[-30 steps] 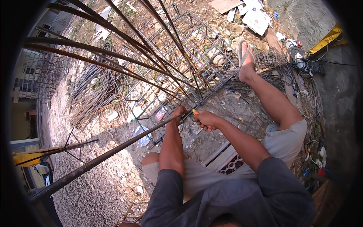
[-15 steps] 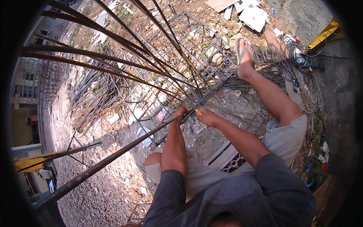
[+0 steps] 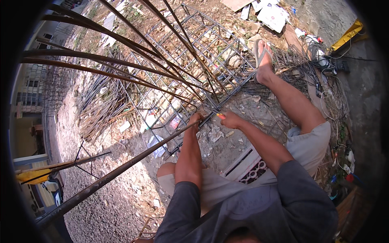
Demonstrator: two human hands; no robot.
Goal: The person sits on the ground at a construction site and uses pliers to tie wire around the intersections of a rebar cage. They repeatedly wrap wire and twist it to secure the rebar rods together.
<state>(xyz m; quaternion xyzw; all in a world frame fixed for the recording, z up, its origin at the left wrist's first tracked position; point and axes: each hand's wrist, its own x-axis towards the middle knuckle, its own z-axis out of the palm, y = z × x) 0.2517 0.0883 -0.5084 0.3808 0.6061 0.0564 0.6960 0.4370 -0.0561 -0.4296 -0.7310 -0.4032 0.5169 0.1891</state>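
Observation:
My left hand (image 3: 195,119) is curled at the near edge of a steel rebar cage (image 3: 240,86), closed on rebar there; its fingertips are partly hidden. A long dark steel bar (image 3: 121,167) slants up from the lower left, crossing over my left wrist. My right hand (image 3: 231,120) is closed around a hand tool with an orange-and-yellow handle (image 3: 221,116). The tool's working end lies close to the cage's near bars, too small to make out. Several long rusty bars (image 3: 121,64) fan out toward the upper left from near this spot.
A heap of loose rods (image 3: 99,109) lies left of the cage. My sandalled foot (image 3: 263,60) rests by the cage's right corner, near tangled cables (image 3: 318,54). A white patterned panel (image 3: 239,164) lies by my legs. White scraps (image 3: 271,16) litter the far ground.
My right hand and its tool have moved a little to the right and farther from me. My left hand stays nearly in place at the cage edge.

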